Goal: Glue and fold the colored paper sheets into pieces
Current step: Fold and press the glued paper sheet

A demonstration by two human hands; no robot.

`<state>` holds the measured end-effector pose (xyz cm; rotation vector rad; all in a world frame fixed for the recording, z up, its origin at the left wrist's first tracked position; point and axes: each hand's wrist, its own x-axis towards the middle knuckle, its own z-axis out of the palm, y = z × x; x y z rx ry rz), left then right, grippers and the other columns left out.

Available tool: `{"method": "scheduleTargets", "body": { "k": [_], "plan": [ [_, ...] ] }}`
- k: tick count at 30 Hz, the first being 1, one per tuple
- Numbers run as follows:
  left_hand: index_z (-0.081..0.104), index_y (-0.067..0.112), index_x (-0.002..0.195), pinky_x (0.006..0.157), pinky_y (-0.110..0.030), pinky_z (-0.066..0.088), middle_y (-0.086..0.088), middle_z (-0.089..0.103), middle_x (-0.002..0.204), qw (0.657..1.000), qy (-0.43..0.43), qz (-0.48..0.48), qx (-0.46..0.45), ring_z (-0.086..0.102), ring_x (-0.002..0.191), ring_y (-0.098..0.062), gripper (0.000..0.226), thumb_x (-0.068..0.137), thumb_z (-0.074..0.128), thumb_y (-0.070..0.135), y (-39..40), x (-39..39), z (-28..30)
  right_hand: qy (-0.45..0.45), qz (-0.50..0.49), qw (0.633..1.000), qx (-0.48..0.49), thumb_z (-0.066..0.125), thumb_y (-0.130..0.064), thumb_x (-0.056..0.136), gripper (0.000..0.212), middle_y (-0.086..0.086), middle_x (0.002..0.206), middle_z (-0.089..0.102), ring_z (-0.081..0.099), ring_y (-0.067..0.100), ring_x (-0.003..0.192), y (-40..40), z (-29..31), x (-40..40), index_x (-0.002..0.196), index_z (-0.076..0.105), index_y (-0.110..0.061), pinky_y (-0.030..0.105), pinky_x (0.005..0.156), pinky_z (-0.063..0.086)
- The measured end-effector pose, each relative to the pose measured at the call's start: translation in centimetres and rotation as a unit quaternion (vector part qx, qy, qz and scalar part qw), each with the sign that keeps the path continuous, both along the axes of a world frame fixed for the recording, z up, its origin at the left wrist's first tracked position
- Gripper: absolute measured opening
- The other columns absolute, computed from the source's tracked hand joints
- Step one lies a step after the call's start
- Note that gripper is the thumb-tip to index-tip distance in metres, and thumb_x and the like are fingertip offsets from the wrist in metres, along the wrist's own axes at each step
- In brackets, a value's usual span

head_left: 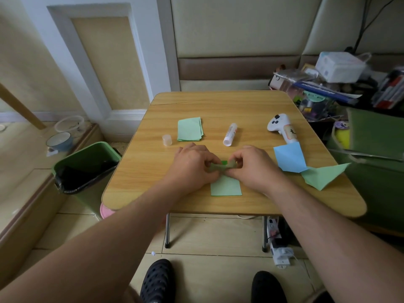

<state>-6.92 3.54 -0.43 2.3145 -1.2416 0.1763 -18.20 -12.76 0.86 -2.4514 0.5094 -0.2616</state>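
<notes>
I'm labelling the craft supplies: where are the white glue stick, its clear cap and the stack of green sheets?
white glue stick (pixel 230 134), head view, mid-barrel.
clear cap (pixel 167 140), head view, side wall.
stack of green sheets (pixel 189 129), head view, top sheet's centre.

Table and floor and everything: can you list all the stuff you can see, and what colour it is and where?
table: one, light wood, centre
paper stack: one, light green, far left of table
cap: one, clear, left of the stack
glue stick: one, white, lying uncapped mid-table
controller: one, white, far right of table
folded blue paper: one, right side
folded green paper: one, right edge
green sheet: one, flat near front edge
small green piece: one, between both hands
bin: one, green, on floor at left
bowl: one, blue-rimmed, floor far left
left hand: pinches the small piece
right hand: pinches it too
shoes: two, black, at the bottom
</notes>
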Motion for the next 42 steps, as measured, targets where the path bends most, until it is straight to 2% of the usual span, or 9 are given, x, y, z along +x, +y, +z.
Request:
{"method": "scheduleTargets", "body": {
  "k": [6, 10, 15, 20, 29, 32, 37, 42],
  "plan": [
    [0.078, 0.039, 0.103, 0.083, -0.036, 0.041, 0.014, 0.060, 0.084, 1.000, -0.005, 0.006, 0.014, 0.053, 0.092, -0.015, 0.026, 0.078, 0.078, 0.046, 0.2, 0.4, 0.3, 0.004, -0.011, 1.000, -0.003, 0.088, -0.038, 0.078, 0.019, -0.012, 0.094, 0.058, 0.057, 0.011, 0.089, -0.5, 0.2, -0.1, 0.083, 0.071, -0.033, 0.039, 0.083, 0.054],
    [0.078, 0.038, 0.099, 0.085, -0.041, 0.047, 0.014, 0.058, 0.079, 1.000, 0.000, 0.013, 0.008, 0.053, 0.089, -0.015, 0.020, 0.080, 0.078, 0.045, 0.9, 1.0, 0.3, -0.001, -0.018, 1.000, 0.005, 0.089, -0.034, 0.080, 0.018, -0.013, 0.093, 0.059, 0.059, 0.010, 0.088, -1.2, 0.3, -0.3, 0.086, 0.073, -0.032, 0.037, 0.082, 0.055],
    [0.078, 0.038, 0.100, 0.083, -0.037, 0.042, 0.013, 0.051, 0.076, 1.000, -0.006, 0.010, 0.006, 0.048, 0.086, -0.013, 0.022, 0.080, 0.079, 0.046, 0.2, 0.7, 0.3, 0.004, -0.019, 1.000, -0.005, 0.088, -0.040, 0.080, 0.021, -0.013, 0.095, 0.058, 0.058, 0.010, 0.089, -1.0, -0.1, 0.0, 0.093, 0.074, -0.032, 0.041, 0.085, 0.055],
    [0.078, 0.039, 0.100, 0.080, -0.036, 0.039, 0.014, 0.046, 0.075, 1.000, -0.010, 0.001, 0.006, 0.046, 0.085, -0.014, 0.023, 0.078, 0.078, 0.046, -0.5, 0.3, 0.3, 0.004, -0.002, 1.000, -0.020, 0.086, -0.047, 0.079, 0.022, -0.011, 0.095, 0.057, 0.057, 0.013, 0.090, -0.4, -0.2, 0.6, 0.080, 0.070, -0.032, 0.040, 0.081, 0.054],
    [0.078, 0.040, 0.097, 0.081, -0.038, 0.045, 0.013, 0.048, 0.072, 1.000, 0.000, 0.011, 0.001, 0.049, 0.083, -0.014, 0.017, 0.080, 0.078, 0.046, 0.2, 1.4, 0.3, 0.000, -0.010, 1.000, -0.028, 0.085, -0.035, 0.084, 0.011, -0.013, 0.092, 0.056, 0.056, 0.011, 0.090, -1.7, 0.2, 0.0, 0.090, 0.076, -0.032, 0.039, 0.084, 0.054],
    [0.078, 0.040, 0.098, 0.078, -0.035, 0.038, 0.013, 0.048, 0.073, 1.000, -0.004, 0.008, 0.004, 0.048, 0.085, -0.013, 0.018, 0.081, 0.077, 0.046, -0.2, 1.1, 0.3, 0.002, -0.008, 1.000, -0.027, 0.085, -0.038, 0.084, 0.013, -0.013, 0.094, 0.056, 0.056, 0.011, 0.090, -1.5, 0.0, 0.4, 0.090, 0.075, -0.033, 0.041, 0.086, 0.055],
    [0.078, 0.042, 0.098, 0.082, -0.037, 0.040, 0.015, 0.044, 0.072, 1.000, -0.011, -0.002, 0.007, 0.047, 0.085, -0.013, 0.020, 0.078, 0.077, 0.043, -1.0, 0.5, 0.3, 0.005, 0.006, 0.999, -0.043, 0.082, -0.048, 0.084, 0.015, -0.014, 0.096, 0.054, 0.056, 0.013, 0.093, -0.8, -0.4, 1.4, 0.089, 0.073, -0.037, 0.044, 0.087, 0.053],
    [0.077, 0.042, 0.098, 0.082, -0.037, 0.041, 0.014, 0.046, 0.073, 1.000, -0.003, 0.005, 0.017, 0.048, 0.087, -0.013, 0.017, 0.082, 0.076, 0.044, -0.6, 1.2, 0.3, 0.002, -0.001, 0.999, -0.047, 0.083, -0.041, 0.084, 0.012, -0.012, 0.093, 0.055, 0.056, 0.013, 0.090, -1.7, -0.4, 1.1, 0.083, 0.072, -0.037, 0.041, 0.086, 0.052]
  ]
}}
